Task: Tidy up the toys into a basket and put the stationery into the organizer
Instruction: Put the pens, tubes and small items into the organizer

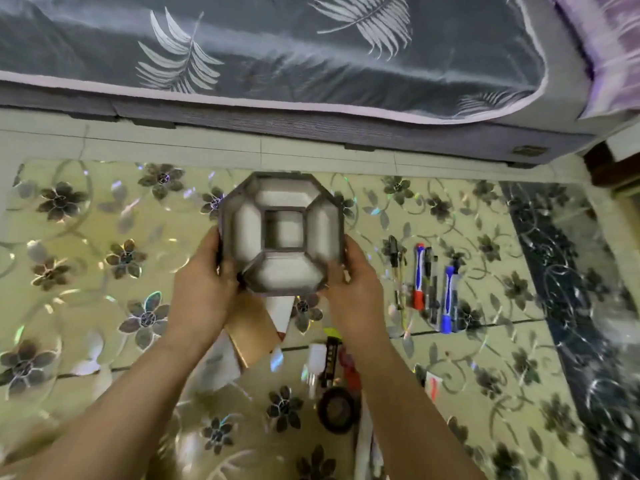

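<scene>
Now, hands: left hand (204, 289) and right hand (353, 292) grip the organizer (282, 233).
Placement: I'd set it level beside the pens (419, 275).

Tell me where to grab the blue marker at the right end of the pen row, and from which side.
Take the blue marker by its mid-barrel, from above, pinching across its width. It lies flat on the floor mat, pointing away from the person, dark pens close alongside, so a top-down pinch probably fits best. The right hand, gripping the organizer, is nearer.
</scene>
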`<control>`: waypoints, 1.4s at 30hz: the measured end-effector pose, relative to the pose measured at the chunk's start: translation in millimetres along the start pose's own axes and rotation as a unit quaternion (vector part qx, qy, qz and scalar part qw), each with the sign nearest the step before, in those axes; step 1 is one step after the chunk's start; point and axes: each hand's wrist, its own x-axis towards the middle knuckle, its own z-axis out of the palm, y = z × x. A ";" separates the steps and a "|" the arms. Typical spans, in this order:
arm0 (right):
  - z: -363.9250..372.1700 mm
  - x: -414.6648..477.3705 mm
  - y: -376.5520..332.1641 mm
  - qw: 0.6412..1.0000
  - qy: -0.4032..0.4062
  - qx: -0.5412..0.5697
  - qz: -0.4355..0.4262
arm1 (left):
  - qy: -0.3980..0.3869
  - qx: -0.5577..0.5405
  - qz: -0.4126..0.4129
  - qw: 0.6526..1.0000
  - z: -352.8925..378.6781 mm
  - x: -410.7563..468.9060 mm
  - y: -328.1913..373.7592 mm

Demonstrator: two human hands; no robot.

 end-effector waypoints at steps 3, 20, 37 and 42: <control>-58.9 13.2 47.4 0.998 0.029 -0.002 0.060 | -0.036 0.002 0.022 0.999 73.4 -11.9 17.4; -100.3 36.1 122.3 0.991 -0.047 -0.052 0.115 | -0.083 0.067 -0.040 0.993 147.0 -32.5 16.0; 24.1 -60.4 49.2 0.944 -0.198 -0.235 -0.116 | 0.078 0.137 -0.065 0.985 32.4 -96.7 -76.0; 82.7 -55.1 43.4 0.937 -0.125 -0.309 -0.102 | 0.070 0.144 -0.046 0.986 23.9 -77.4 -75.8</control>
